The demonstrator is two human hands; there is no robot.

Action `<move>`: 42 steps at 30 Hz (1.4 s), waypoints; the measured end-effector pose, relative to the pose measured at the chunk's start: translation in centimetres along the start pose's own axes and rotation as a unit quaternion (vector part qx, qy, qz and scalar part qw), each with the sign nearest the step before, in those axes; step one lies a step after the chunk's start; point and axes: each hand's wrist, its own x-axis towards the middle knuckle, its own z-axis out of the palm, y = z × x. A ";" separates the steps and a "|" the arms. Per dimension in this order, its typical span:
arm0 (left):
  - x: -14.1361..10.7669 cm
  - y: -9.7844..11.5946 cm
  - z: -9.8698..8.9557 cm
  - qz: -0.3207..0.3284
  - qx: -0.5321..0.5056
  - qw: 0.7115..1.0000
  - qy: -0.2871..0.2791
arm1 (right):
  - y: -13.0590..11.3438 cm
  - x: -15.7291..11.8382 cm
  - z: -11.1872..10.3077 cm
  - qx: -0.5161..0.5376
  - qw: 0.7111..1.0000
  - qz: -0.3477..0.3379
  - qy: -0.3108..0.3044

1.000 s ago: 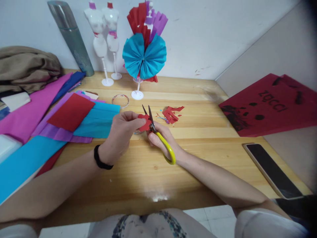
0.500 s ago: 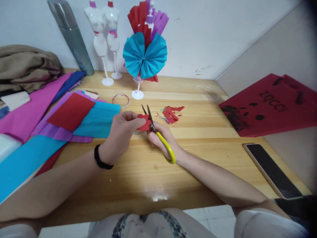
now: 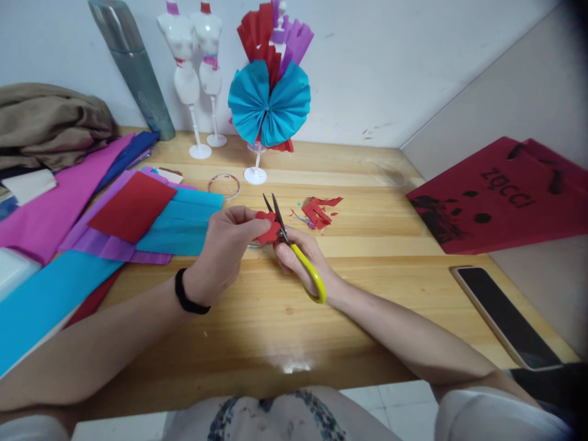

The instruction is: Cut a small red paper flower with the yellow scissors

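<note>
Between thumb and fingers, my left hand (image 3: 229, 236) pinches a small red paper flower (image 3: 266, 228) with a rounded, scalloped edge. My right hand (image 3: 305, 251) grips yellow-handled scissors (image 3: 309, 272). Their blades point up and away from me, slightly apart, right at the flower's right edge. Both hands are held close together above the wooden table. Beyond the scissors lie red paper scraps (image 3: 318, 212). Part of a ring-shaped thing shows under the flower, mostly hidden by my hands.
Red, purple and blue crepe paper (image 3: 179, 220) covers the left side. At the back stand a flask (image 3: 138, 79), two white mannequins (image 3: 186, 86) and one dressed in a blue fan-shaped paper bow (image 3: 271, 104). A tape roll (image 3: 223, 185), a phone (image 3: 505, 315) and a red bag (image 3: 500, 196) are around.
Hardly anything differs. The scissor blades have shifted very slightly at the flower's edge, while both hands keep their places.
</note>
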 end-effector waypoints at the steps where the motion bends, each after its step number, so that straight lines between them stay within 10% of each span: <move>1: 0.0 0.0 0.0 0.000 0.000 1.000 0.000 | 0.0 0.0 0.0 0.002 1.000 -0.001 0.001; 42: 0.0 -0.2 -0.1 -0.002 -0.004 1.000 0.003 | 0.1 0.1 0.3 0.008 1.000 -0.005 0.012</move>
